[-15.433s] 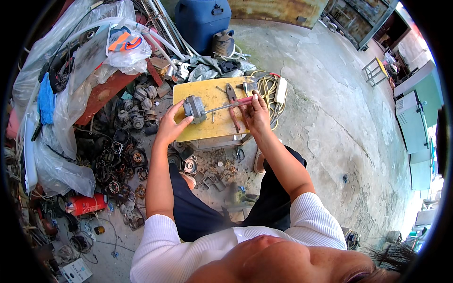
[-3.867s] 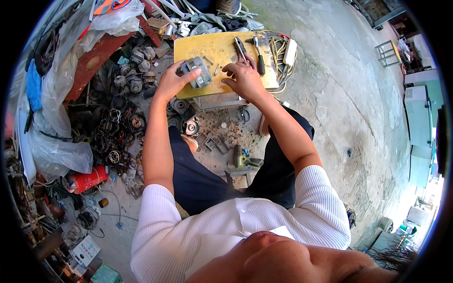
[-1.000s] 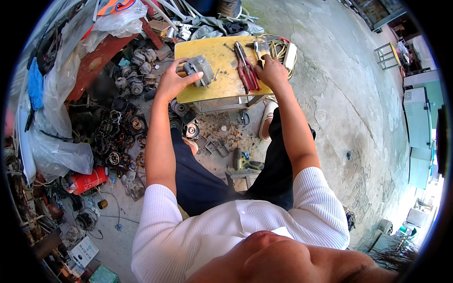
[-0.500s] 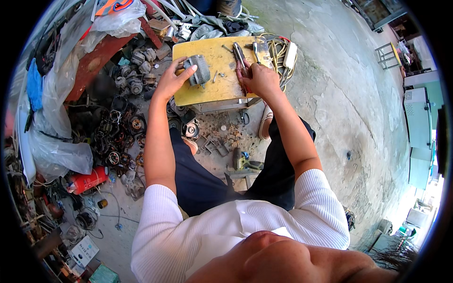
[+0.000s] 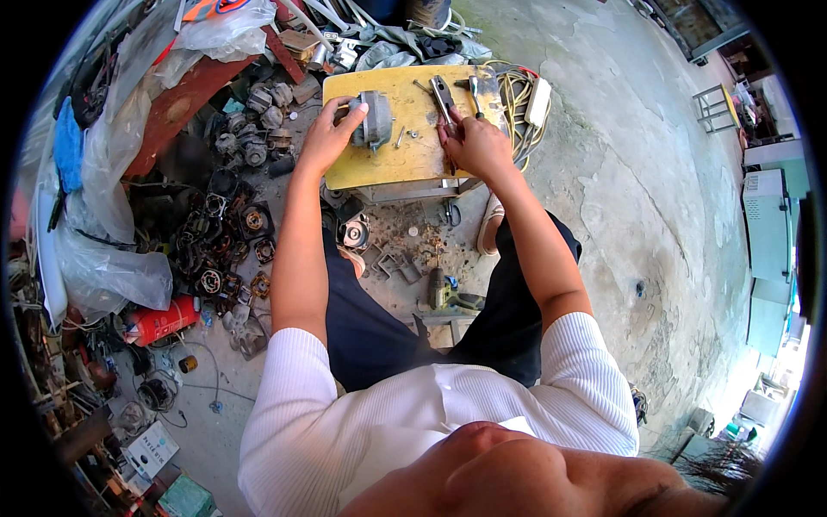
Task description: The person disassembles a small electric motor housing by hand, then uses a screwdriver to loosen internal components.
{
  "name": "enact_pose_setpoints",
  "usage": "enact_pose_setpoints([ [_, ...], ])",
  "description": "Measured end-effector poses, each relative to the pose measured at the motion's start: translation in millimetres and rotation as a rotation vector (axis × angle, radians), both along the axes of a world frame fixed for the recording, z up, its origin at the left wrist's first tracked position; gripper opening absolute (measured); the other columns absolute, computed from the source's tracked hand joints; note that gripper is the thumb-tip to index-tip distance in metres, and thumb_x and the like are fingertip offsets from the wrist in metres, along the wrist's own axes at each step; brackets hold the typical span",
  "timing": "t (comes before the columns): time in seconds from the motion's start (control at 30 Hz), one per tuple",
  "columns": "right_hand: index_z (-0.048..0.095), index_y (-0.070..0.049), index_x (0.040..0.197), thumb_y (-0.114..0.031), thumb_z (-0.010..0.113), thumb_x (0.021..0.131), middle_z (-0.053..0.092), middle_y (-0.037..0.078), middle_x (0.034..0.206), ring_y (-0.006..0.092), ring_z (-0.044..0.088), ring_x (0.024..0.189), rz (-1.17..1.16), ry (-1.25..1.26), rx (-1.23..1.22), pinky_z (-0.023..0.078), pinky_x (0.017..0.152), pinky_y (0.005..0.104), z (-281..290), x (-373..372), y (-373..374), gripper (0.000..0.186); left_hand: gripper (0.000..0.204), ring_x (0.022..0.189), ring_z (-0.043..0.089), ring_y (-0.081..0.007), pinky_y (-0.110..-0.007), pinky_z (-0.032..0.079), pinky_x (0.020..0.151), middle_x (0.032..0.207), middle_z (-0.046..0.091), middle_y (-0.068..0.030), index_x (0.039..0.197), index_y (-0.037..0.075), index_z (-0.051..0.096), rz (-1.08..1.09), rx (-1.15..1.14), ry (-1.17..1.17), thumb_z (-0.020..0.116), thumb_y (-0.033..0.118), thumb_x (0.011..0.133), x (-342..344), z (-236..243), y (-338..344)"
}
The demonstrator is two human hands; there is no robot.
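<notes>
On the yellow table (image 5: 415, 171), the left hand (image 5: 330, 131) grips the motor (image 5: 374, 119); the right hand (image 5: 477, 148), shifted from the neighbouring tool (image 5: 475, 91), partly covers the pliers (image 5: 443, 93), its closure unclear, leaving the former tool free

The motor (image 5: 372, 119) is dull metal, the pliers (image 5: 442, 93) metal-tipped, the worktop (image 5: 366, 172) scuffed and matt, the floor (image 5: 620, 215) rough concrete.

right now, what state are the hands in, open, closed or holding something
Left hand: closed on the grey motor-like part.
Right hand: at the pliers; fingers partly hidden, so open or closed cannot be told.
</notes>
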State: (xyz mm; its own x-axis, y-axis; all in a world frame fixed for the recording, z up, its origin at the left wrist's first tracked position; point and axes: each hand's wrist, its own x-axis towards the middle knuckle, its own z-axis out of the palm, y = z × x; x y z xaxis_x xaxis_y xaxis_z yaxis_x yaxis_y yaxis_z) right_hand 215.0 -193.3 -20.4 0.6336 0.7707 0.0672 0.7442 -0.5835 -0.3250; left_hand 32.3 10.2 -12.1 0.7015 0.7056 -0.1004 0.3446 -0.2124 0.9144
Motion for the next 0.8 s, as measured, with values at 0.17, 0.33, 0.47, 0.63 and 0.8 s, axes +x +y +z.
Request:
enact_pose_setpoints([
  [0.17,0.064,0.0,0.097,-0.05,0.059,0.09,0.067,0.021,0.088,0.0392,0.068,0.081,-0.026,-0.13,0.095,0.055,0.073,0.0472,-11.8,-0.2,-1.0,0.051,0.064,0.116,0.057,-0.0223,-0.034,0.042,0.099,0.126,0.061,-0.0141,0.135,0.007,0.054,-0.023,-0.024,-0.04,0.063,0.053,0.092,2.7,-0.4,0.9],
  [0.33,0.061,0.0,0.099,-0.041,0.065,0.089,0.069,0.02,0.084,0.0385,0.069,0.077,-0.045,0.014,0.25,0.055,0.072,0.0459,-0.1,4.2,-2.7,0.043,0.06,0.118,0.056,-0.0222,-0.034,0.041,0.1,0.128,0.06,-0.0142,0.137,0.008,0.053,-0.029,0.015,-0.113,0.063,0.048,0.094,4.5,-12.9,4.9],
  [0.47,0.063,0.002,0.107,-0.029,0.075,0.087,0.073,0.018,0.088,0.0264,0.072,0.079,-0.038,0.348,0.573,0.055,0.071,0.0357,12.7,23.5,-6.3,0.039,0.064,0.124,0.054,-0.0266,-0.037,0.04,0.104,0.131,0.058,-0.0175,0.139,0.008,0.05,-0.048,0.195,-0.1,0.067,0.047,0.09,5.5,-9.5,2.5],
  [0.63,0.059,0.003,0.11,-0.024,0.067,0.095,0.071,0.01,0.096,0.0138,0.068,0.082,-0.093,0.856,0.954,0.056,0.072,0.0267,23.1,38.1,-3.6,0.032,0.087,0.13,0.05,-0.0343,-0.044,0.038,0.106,0.14,0.053,-0.0165,0.141,0.013,0.047,-0.062,0.292,0.025,0.081,0.052,0.071,3.0,1.9,-11.9],
  [0.8,0.053,0.001,0.112,-0.028,0.061,0.099,0.067,0.01,0.095,0.0167,0.068,0.083,-0.217,1.127,1.069,0.059,0.073,0.0293,18.0,39.4,1.4,0.033,0.099,0.134,0.046,-0.0332,-0.053,0.024,0.113,0.142,0.051,-0.0145,0.143,0.014,0.041,-0.075,0.339,0.087,0.087,0.05,0.063,1.3,0.2,-11.2],
])
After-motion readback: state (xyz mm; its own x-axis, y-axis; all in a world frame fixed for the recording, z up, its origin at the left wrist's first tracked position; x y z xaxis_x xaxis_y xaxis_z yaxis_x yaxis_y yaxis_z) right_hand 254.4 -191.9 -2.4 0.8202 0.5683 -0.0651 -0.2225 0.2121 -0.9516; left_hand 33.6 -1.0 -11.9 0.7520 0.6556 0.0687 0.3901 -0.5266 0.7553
